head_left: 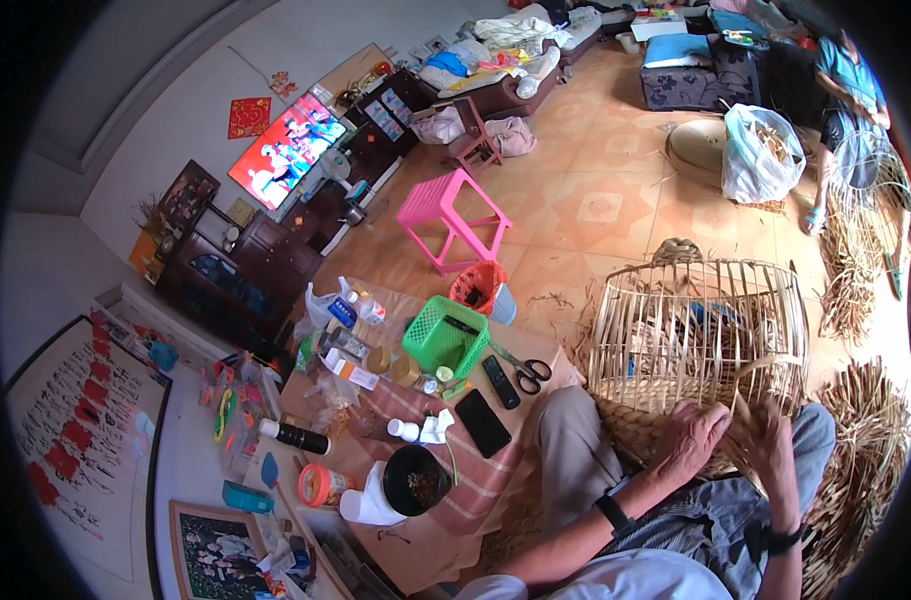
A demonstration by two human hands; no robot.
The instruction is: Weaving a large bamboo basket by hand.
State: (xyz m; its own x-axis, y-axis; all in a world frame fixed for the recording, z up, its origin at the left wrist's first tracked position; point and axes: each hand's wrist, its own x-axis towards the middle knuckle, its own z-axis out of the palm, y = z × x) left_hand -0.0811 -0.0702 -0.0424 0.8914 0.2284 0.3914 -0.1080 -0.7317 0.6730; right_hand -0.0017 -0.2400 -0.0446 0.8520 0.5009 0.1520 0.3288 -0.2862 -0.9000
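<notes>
A partly woven basket (631, 427) rests on my lap, its pale upright ribs standing above a tightly plaited band. On the plaited band, my left hand (688, 440) is closed with its fingers pinched together beside a strip of straw. Close by on the right, my right hand (766, 448) is closed around a flat straw strip (742, 412) that rises between the two hands. A looped strip (771, 364) bends over the ribs just above my right hand. The fingertips of both hands are partly hidden by the straw and the hands themselves.
At my left, a cloth-covered table (516, 440) carries scissors (531, 376), a phone (484, 423), a remote (501, 382), a green basket (446, 345) and a black bowl (416, 480). Straw bundles (861, 460) lie at my right. Beyond are a pink stool (446, 205) and a seated person (846, 95).
</notes>
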